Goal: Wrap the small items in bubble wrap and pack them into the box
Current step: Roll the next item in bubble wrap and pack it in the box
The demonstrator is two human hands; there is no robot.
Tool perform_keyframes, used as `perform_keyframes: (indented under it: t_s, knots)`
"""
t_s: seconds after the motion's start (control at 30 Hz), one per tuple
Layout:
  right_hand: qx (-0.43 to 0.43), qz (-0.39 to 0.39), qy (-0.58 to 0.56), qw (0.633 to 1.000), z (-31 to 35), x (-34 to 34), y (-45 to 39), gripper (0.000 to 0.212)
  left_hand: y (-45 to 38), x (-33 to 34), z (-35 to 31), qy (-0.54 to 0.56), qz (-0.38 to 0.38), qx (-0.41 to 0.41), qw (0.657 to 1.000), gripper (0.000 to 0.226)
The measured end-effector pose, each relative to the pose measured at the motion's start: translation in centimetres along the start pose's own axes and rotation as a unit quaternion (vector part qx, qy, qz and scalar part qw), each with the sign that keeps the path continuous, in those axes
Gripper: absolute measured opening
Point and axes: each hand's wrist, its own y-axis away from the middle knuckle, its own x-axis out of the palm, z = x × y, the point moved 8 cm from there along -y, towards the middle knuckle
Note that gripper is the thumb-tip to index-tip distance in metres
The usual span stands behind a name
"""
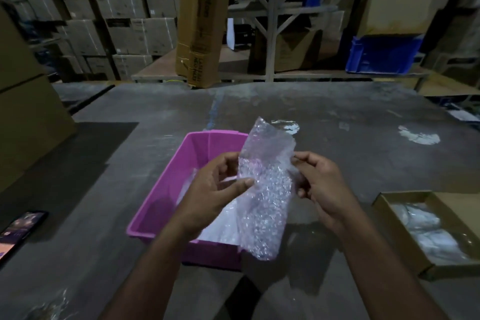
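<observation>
Got a sheet of bubble wrap (262,189) held upright over the pink bin (166,200), my left hand (218,189) and right hand (319,187) each pinching a side edge. Cardboard box (397,236) sits right on the desk (337,117). The tall carton (202,18) behind reads "Champion", I think.

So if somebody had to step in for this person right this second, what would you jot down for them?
Left hand: pinches the left edge of the bubble wrap, held up above the pink tub.
Right hand: pinches its right edge.
Whether an item is inside the wrap cannot be told.
Pink tub: holds more clear wrapping.
Cardboard box, on the right of the table: already has wrapped bundles in it.
Done: some bundles packed.
Left: finish this piece of wrap, put the bundle in the box, carry on with the rest.
</observation>
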Motion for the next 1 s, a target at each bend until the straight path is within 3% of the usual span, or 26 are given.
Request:
perform_keyframes:
  t_s: [0.07,0.17,0.23,0.3,0.4,0.5,0.57,0.7,0.87,0.93,1.0]
  knots:
    - [0.012,-0.028,-0.053,0.998,-0.4,-1.9,1.1,0.015,-0.6,2.3,0.3,0.038,-0.024,-0.014,0.999,0.024]
    - [0.017,-0.097,-0.117,0.988,-1.1,-5.3,2.6,0.028,-1.2,5.8,1.1,0.083,-0.023,-0.043,0.995,0.031]
    - [0.016,-0.123,-0.102,0.987,-1.9,-7.6,3.5,0.048,-1.5,7.9,1.4,0.114,-0.01,-0.062,0.991,0.026]
    - [0.01,-0.108,-0.063,0.992,-2.5,-8.9,4.7,0.054,-1.7,9.9,1.9,0.134,0.011,-0.082,0.988,0.019]
    - [-0.023,-0.091,-0.003,0.996,-2.7,-10.2,6.2,0.036,-2.1,11.7,2.9,0.136,0.02,-0.1,0.985,0.025]
    - [-0.029,-0.144,0.022,0.989,-3.4,-12.6,7.1,0.017,-2.5,12.9,3.7,0.148,0.031,-0.111,0.982,0.043]
    - [-0.025,-0.179,0.008,0.983,-4.0,-14.5,7.4,0.009,-2.9,13.4,4.1,0.155,0.036,-0.108,0.981,0.041]
    - [-0.032,-0.21,0.003,0.977,-4.1,-16.8,7.6,0.004,-3.6,13.2,4.4,0.094,0.003,-0.084,0.992,0.015]
    - [-0.018,-0.198,-0.003,0.98,-3.9,-17.1,6.7,0.007,-4.0,13.6,3.3,0.038,-0.013,-0.058,0.997,0.008]
    - [0.01,-0.221,0.062,0.973,-4.5,-18.0,6.4,0.009,-4.2,13.6,2.4,-0.003,0.003,-0.033,0.999,0.007]
    - [0.041,-0.228,0.161,0.959,-5.1,-18.9,5.9,0.026,-4.4,14.1,0.8,-0.073,0.054,0.012,0.996,0.007]
